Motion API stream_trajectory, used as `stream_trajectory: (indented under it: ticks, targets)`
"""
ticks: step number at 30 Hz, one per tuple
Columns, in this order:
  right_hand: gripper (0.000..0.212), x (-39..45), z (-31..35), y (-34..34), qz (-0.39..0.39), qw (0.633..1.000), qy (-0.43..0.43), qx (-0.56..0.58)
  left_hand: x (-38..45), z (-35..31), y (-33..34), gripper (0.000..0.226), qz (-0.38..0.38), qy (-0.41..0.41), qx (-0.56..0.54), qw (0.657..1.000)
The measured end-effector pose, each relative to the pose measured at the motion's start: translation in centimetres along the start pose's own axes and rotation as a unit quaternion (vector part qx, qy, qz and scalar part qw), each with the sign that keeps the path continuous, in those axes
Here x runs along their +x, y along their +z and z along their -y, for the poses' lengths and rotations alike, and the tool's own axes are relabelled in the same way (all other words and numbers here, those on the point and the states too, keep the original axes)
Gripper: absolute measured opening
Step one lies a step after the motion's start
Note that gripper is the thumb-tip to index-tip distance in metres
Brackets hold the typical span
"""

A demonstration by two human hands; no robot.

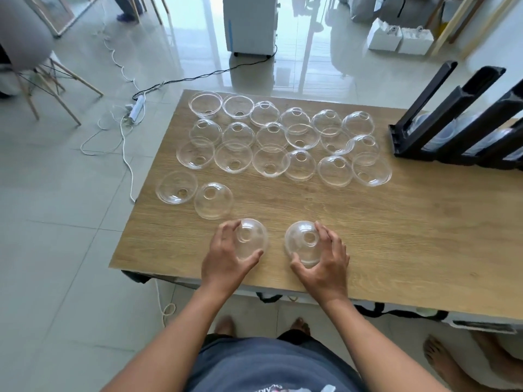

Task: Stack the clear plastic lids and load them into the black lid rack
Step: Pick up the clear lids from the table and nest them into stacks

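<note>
I've got my left hand (pixel 226 257) gripping one clear dome lid (pixel 250 239), right hand (pixel 325 260) gripping another dome lid (pixel 302 240), both near the wooden table's (pixel 396 236) front edge. Loose lids (pixel 283 140) spread beyond; black lid rack (pixel 464 120) far right.

Twenty-four clear lids (pixel 299 165); one rack (pixel 458 114)

table (pixel 368 236): light wood-grain top, pretty long, sits on a glossy tiled floor (pixel 70 250)
power strip (pixel 136 108): on the floor off the table's far left corner, white cable (pixel 126 162) looping around it
black cord (pixel 198 77): runs from the strip to a white appliance on wheels (pixel 249 24)
chair (pixel 31 46): grey seat, wooden legs, far left
white boxes (pixel 399 38): two, upper right on the floor
</note>
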State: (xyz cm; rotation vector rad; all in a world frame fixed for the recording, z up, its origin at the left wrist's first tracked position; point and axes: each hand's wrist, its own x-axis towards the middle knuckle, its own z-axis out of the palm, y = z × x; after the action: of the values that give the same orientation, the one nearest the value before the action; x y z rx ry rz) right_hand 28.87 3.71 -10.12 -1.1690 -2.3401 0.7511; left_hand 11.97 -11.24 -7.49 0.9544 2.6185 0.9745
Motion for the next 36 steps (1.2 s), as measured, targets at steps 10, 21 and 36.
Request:
stream_trajectory:
  ticks: [10,21,36]
  targets:
    - [0.088,-0.2,0.0,-0.3,0.019,0.999,0.025,0.038,-0.4,1.7,0.7,0.091,-0.001,0.022,-0.018,1.000]
    - [0.066,7.1,10.3,-0.4,0.099,0.989,-0.110,-0.002,-0.8,2.8,0.8,0.102,0.002,0.024,-0.055,0.998]
    - [0.103,11.6,18.0,10.4,0.272,0.936,-0.137,-0.174,0.0,2.2,1.3,0.094,0.021,-0.044,0.024,0.999]
